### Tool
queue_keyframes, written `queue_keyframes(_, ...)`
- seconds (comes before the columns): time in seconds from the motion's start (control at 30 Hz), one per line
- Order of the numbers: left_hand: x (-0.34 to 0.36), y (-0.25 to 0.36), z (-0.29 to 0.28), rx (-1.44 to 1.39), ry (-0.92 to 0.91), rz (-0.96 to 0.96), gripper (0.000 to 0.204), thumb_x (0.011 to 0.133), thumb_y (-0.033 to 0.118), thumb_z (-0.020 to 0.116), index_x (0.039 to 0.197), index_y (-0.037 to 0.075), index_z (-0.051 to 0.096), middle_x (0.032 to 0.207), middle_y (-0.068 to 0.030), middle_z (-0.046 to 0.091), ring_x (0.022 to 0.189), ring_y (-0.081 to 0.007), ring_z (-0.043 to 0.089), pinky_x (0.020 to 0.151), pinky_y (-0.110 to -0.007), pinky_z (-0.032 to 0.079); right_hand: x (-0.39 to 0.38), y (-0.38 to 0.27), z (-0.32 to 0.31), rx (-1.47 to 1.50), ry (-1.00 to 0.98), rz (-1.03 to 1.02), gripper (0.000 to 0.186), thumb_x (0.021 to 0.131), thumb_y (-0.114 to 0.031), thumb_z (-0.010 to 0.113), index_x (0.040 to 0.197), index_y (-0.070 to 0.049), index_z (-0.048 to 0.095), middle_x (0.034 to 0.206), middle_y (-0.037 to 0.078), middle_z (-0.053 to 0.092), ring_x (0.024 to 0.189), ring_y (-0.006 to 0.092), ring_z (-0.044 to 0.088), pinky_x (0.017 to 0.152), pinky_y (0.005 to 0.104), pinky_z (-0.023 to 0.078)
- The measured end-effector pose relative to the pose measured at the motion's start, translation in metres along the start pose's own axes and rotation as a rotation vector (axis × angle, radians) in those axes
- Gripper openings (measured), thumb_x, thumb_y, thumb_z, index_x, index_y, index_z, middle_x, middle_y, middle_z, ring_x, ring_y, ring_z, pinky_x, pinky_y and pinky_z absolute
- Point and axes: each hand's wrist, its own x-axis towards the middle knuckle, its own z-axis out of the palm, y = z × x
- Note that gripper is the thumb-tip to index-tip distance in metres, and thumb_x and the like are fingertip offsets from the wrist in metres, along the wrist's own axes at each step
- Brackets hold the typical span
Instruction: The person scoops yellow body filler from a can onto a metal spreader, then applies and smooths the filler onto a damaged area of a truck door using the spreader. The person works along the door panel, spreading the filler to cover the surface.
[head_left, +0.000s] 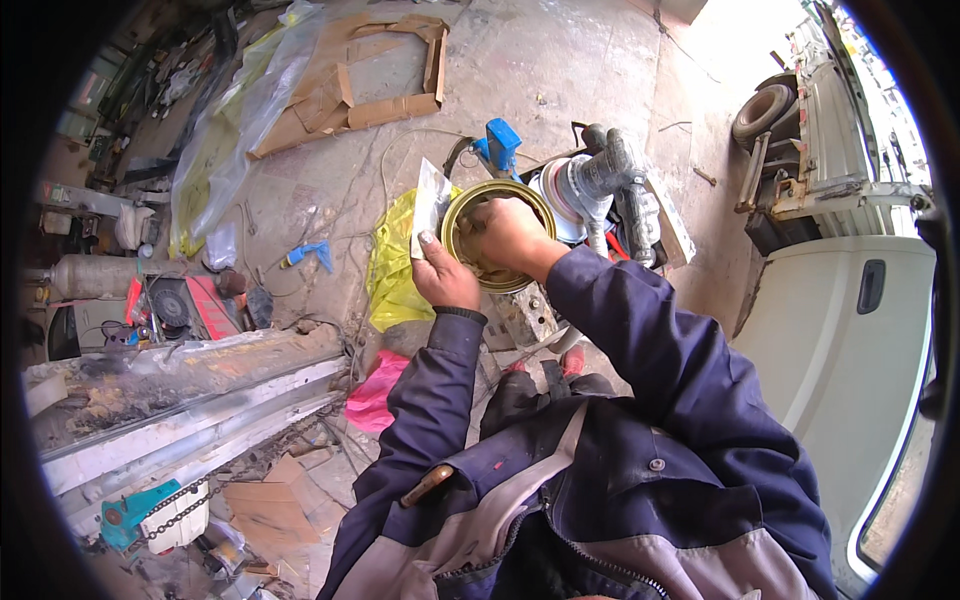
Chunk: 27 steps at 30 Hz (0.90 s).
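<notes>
Workshop floor (580, 70), concrete, dusty, cables across it; opened-out cardboard (400, 110) ahead, a pale vehicle door panel (850, 330) close on the right. Work is at centre, low in front of the person's body: a round tin (447, 232) with a gold rim, top off, tan-olive paste (490, 275) visible inside. Crumpled yellow sheeting (392, 270) lies to its left, a grey power tool (605, 180) with a round pad to its right, a blue tool (500, 140) just beyond. Left hand (445, 275) is clamped on a flat pale plate (430, 200), thumb on the near face, the plate tilted up beside the tin's left rim. Right hand (515, 235) is down in the mouth of the tin, fingers curled; cannot tell whether it grips a scraper, as the knuckles cover whatever is below. Hands apart, near each other. Reads as scooping paste out for the plate. To do it well: lift a modest amount, wipe the excess on the inner wall, and keep the rim clean so that a lid could seat. Bringing the plate flatter and right against the rim would shorten the carry and catch drips. Grip the plate by its edge, leaving the face free. Watch the right cuff, close over the rim, for smears, and steady the tin if it drags: neither hand appears to brace it.
</notes>
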Motion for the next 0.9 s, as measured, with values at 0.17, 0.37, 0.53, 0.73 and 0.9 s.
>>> queue_keyframes(0.17,-0.001,0.002,-0.002,0.005,-0.005,-0.078,0.052,0.124,0.032,0.052,0.141,-0.015,0.066,0.134,-0.029,0.076,0.119,-0.0332,0.074,0.105,-0.043,0.056,0.009,0.008,-0.008,-0.076,-0.131,-0.219,0.025,0.088,-0.03,0.078,0.096,-0.007,0.085,0.093,0.023,0.079,0.092,0.0455,0.078,0.086,0.053,0.063)
queue_keyframes(0.37,-0.001,0.007,0.001,-0.082,0.003,0.066,0.056,0.124,0.036,0.052,0.138,-0.016,0.067,0.133,-0.0277,0.076,0.118,-0.0305,0.072,0.107,-0.043,0.054,0.02,0.003,-0.024,-0.21,-0.313,-0.464,0.016,0.079,-0.01,0.074,0.091,-0.007,0.084,0.092,0.021,0.08,0.095,0.0434,0.079,0.086,0.0525,0.061)
queue_keyframes(0.53,-0.004,0.01,-0.002,-0.035,0.0,-0.056,0.055,0.124,0.036,0.051,0.139,-0.015,0.066,0.13,-0.0263,0.077,0.115,-0.0295,0.072,0.104,-0.043,0.055,0.028,-0.006,-0.036,-0.324,-0.46,-0.576,0.016,0.081,-0.011,0.077,0.093,-0.006,0.085,0.094,0.019,0.081,0.096,0.0404,0.08,0.083,0.0509,0.061)
queue_keyframes(0.73,-0.003,0.009,0.0,-0.031,0.016,-0.055,0.056,0.124,0.038,0.052,0.132,-0.015,0.068,0.12,-0.0249,0.079,0.104,-0.0262,0.072,0.096,-0.043,0.057,0.029,-0.017,-0.046,-0.385,-0.567,-0.691,0.018,0.085,-0.011,0.076,0.098,-0.004,0.085,0.097,0.02,0.081,0.096,0.0411,0.079,0.082,0.0511,0.06)
queue_keyframes(0.9,-0.003,0.003,-0.003,-0.017,0.015,-0.067,0.057,0.124,0.039,0.053,0.124,-0.016,0.07,0.109,-0.0228,0.079,0.093,-0.025,0.07,0.086,-0.043,0.057,0.034,-0.03,-0.056,-0.524,-0.727,-0.663,0.02,0.089,-0.013,0.075,0.102,-0.003,0.086,0.098,0.02,0.082,0.095,0.0417,0.08,0.081,0.052,0.061)
